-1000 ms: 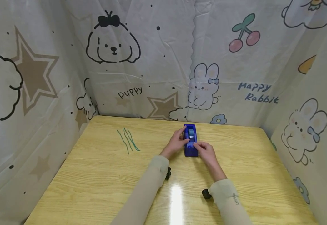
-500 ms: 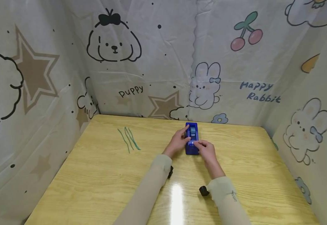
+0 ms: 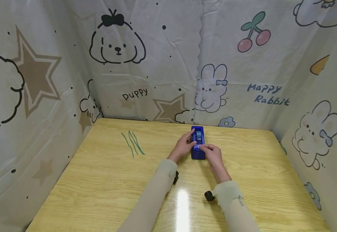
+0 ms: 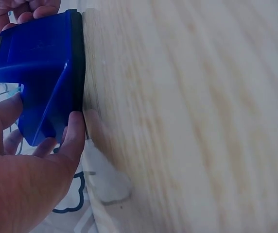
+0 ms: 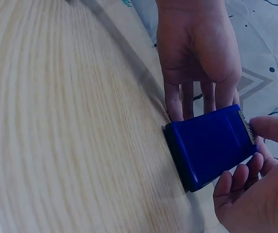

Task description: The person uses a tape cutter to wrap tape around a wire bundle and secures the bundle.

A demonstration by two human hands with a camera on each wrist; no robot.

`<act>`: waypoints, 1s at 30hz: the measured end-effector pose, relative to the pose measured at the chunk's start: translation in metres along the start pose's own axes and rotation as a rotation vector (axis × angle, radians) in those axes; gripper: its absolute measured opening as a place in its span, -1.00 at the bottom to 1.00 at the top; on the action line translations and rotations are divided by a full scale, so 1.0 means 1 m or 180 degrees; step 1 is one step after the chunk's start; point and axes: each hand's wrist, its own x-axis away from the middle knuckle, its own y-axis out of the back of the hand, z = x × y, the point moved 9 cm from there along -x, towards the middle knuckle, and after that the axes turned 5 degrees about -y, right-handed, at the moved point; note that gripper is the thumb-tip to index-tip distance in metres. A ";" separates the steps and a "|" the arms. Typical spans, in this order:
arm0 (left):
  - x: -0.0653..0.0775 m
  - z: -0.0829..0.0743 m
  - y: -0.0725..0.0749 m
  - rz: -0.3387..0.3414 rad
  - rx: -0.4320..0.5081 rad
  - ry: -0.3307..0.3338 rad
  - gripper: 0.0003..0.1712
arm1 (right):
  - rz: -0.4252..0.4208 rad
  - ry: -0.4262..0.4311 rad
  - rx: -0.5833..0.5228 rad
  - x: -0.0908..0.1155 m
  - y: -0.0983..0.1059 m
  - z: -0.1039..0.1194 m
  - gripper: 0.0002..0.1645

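Observation:
A blue tape dispenser stands on the table near its back edge, with a roll of tape inside it. My left hand grips the dispenser's left side, its thumb lying over the top; the left wrist view shows the fingers along the dispenser's side. At the serrated cutter, thumb and index finger of my right hand pinch the tape's free end. The clear tape is hard to make out there. The right hand's other fingers curl loosely beside the dispenser's front in the right wrist view.
Several thin green strands lie on the wooden table to the left. A printed curtain encloses the table's back and sides. Black wrist cameras sit at both cuffs.
The head view has shifted slightly. Both hands stay at the dispenser, and the right fingers have moved only a little along its front.

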 end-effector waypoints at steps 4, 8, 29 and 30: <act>0.001 -0.001 0.000 -0.0003 -0.0006 -0.0022 -0.29 | 0.0014 -0.0017 -0.0080 0.001 -0.001 0.000 -0.62; 0.001 0.000 0.001 -0.0004 -0.0029 -0.0008 -0.29 | 0.0024 0.0018 -0.0177 0.002 -0.002 0.005 -0.60; -0.001 0.000 0.001 -0.0010 0.0018 0.0155 -0.30 | 0.0149 -0.0222 -0.0244 0.007 -0.010 0.006 -0.54; -0.001 0.000 0.000 -0.0006 0.0021 0.0160 -0.30 | 0.0148 -0.0237 -0.0255 0.007 -0.010 0.005 -0.54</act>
